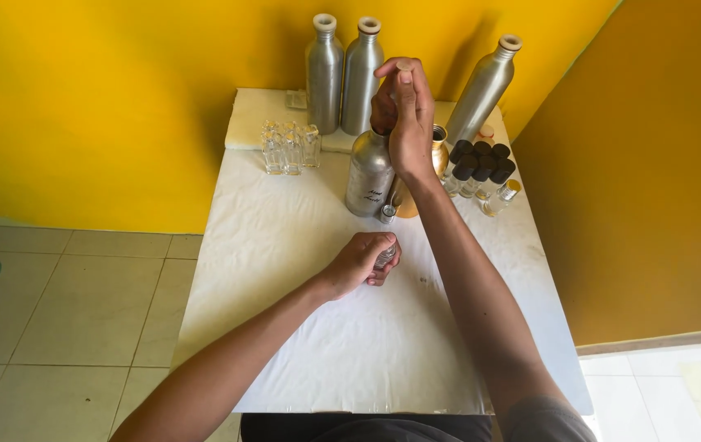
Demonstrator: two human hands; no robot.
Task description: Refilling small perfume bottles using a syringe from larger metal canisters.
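Head view: I saw both hands over the white table [285, 245].
Left hand [358, 263]: closed around a small glass vial [385, 255].
Right hand [403, 110]: raised — fingers pinched on a thin tube above the silver bottle [369, 173].

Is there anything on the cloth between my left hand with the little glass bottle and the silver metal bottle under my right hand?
Nothing visible: bare white cloth separates the left hand from the silver metal bottle.
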